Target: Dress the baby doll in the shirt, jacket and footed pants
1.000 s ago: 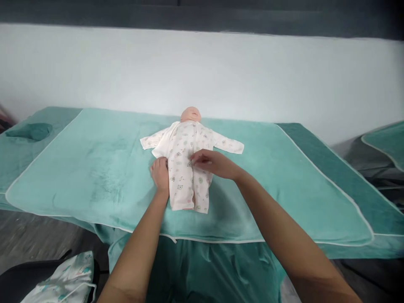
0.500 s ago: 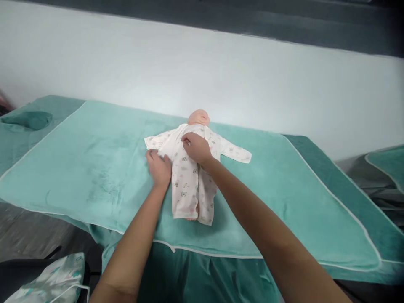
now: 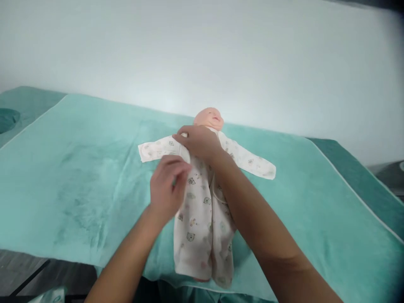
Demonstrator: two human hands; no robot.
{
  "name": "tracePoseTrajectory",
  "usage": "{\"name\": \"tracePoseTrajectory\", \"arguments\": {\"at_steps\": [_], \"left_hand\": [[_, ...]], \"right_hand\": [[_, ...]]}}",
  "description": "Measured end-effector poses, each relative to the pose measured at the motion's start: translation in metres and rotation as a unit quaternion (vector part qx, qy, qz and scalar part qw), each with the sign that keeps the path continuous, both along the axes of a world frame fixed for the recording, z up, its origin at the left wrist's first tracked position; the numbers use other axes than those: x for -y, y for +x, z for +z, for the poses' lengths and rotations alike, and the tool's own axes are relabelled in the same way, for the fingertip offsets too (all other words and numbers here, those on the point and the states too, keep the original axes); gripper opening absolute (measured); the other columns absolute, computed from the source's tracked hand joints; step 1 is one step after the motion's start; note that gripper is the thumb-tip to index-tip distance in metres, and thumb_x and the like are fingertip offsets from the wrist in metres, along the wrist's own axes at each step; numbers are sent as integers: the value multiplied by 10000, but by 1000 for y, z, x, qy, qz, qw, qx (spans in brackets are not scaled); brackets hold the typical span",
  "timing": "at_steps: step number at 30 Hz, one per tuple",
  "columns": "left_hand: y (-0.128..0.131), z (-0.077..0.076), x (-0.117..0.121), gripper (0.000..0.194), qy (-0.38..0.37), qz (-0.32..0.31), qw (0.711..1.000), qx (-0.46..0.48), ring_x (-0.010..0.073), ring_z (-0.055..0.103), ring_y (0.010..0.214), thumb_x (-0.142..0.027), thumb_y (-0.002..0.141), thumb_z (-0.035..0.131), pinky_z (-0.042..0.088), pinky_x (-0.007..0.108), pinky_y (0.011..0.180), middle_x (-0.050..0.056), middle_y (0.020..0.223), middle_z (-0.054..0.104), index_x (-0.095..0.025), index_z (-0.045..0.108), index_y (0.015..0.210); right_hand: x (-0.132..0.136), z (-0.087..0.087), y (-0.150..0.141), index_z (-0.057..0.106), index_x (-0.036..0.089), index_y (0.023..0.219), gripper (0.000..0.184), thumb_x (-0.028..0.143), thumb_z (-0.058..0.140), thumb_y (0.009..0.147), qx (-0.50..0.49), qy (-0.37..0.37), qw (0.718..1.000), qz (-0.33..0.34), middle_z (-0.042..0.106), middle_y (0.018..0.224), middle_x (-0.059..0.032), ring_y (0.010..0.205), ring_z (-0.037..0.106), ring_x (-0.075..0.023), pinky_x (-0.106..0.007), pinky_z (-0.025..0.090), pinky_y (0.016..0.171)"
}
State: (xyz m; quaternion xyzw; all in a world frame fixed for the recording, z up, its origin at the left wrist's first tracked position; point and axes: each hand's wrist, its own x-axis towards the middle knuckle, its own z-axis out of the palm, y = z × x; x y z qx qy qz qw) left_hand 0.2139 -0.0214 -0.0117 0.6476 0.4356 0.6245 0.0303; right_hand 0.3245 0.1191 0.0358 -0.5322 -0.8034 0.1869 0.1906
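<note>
A baby doll [image 3: 210,118] lies on its back on a teal towel [image 3: 78,168], dressed in a white printed sleepsuit [image 3: 202,219] with both sleeves spread out. My right hand [image 3: 197,143] rests on the doll's chest just below the head, fingers curled and pinching the suit's front edge. My left hand [image 3: 167,187] hovers over the suit's left side at the waist, fingers bent together on the fabric.
The towel covers a padded table against a white wall [image 3: 202,54]. A darker teal cover [image 3: 356,164] shows at the right edge. A dark green rolled cloth [image 3: 6,120] lies at the far left. Dark floor [image 3: 19,269] shows at the bottom left.
My right hand climbed from the doll's waist to its upper chest. My left hand lifted off the towel beside the doll onto the suit. The view moved closer and lower.
</note>
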Motion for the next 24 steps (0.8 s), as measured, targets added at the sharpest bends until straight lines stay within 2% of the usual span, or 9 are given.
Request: {"name": "tracePoseTrajectory", "arguments": {"at_steps": [2, 5, 9, 11, 13, 15, 18, 20, 24], "left_hand": [[13, 13, 6, 226, 42, -52, 996, -61, 115, 647, 926, -47, 934, 571, 548, 254, 812, 14, 995, 672, -226, 630, 1059], [31, 10, 12, 243, 18, -118, 978, -170, 120, 631, 836, -40, 933, 547, 519, 259, 709, 17, 968, 677, -211, 613, 1091], [39, 2, 14, 244, -72, -214, 922, -314, 142, 661, 823, -44, 922, 531, 520, 311, 728, 2, 980, 724, -215, 644, 1054], [35, 8, 5, 257, -98, -254, 923, -271, 131, 695, 862, -54, 928, 528, 540, 292, 751, -3, 1005, 747, -230, 666, 1055], [29, 18, -14, 224, -142, -192, 958, -157, 118, 700, 844, -108, 953, 533, 545, 258, 724, -4, 976, 755, -247, 683, 1043], [24, 25, -44, 166, -200, -34, 978, -59, 136, 687, 809, -171, 960, 552, 542, 267, 707, 1, 934, 753, -247, 694, 1001], [25, 26, -94, 171, -289, 109, 951, -28, 191, 695, 883, -159, 913, 578, 554, 336, 818, 30, 965, 758, -208, 687, 1035], [33, 25, -118, 229, -337, 93, 937, -27, 202, 701, 927, -120, 888, 574, 552, 365, 893, 33, 983, 759, -200, 683, 1072], [54, 33, -133, 227, -333, -48, 940, 52, 165, 713, 955, -139, 919, 525, 575, 317, 869, 18, 1060, 759, -216, 691, 1053]], "right_hand": [[4, 4, 16, 725, 236, 877, 112, 248, 614, 868, -57, 12, 998, -11, 635, 744, -5, 702, 564, -184, -315, 383, 660], [7, 9, 56, 710, 225, 868, 161, 161, 566, 832, -136, 66, 985, -81, 569, 661, 8, 676, 553, -177, -319, 392, 668], [0, 0, 100, 668, 228, 882, 118, 240, 552, 904, -151, 129, 971, -134, 542, 650, -5, 741, 580, -214, -349, 412, 715], [-3, -10, 108, 615, 232, 840, 139, 350, 611, 912, -133, 123, 969, -165, 542, 638, -13, 730, 576, -227, -345, 409, 695], [-5, -20, 108, 548, 243, 771, 271, 459, 673, 880, -117, 99, 972, -178, 540, 614, -16, 676, 548, -223, -333, 392, 652], [-5, -25, 104, 504, 254, 732, 330, 490, 697, 857, -117, 86, 975, -169, 549, 607, -17, 622, 509, -205, -323, 365, 618], [-4, -25, 99, 502, 254, 718, 281, 409, 689, 859, -134, 72, 977, -153, 593, 652, -27, 599, 484, -187, -319, 339, 601], [-3, -22, 99, 507, 252, 712, 264, 384, 681, 861, -140, 52, 978, -144, 609, 676, -31, 596, 486, -182, -321, 337, 596], [-3, -19, 100, 484, 259, 688, 334, 449, 729, 810, -181, 59, 975, -113, 584, 631, -9, 567, 454, -166, -311, 344, 578]]}}
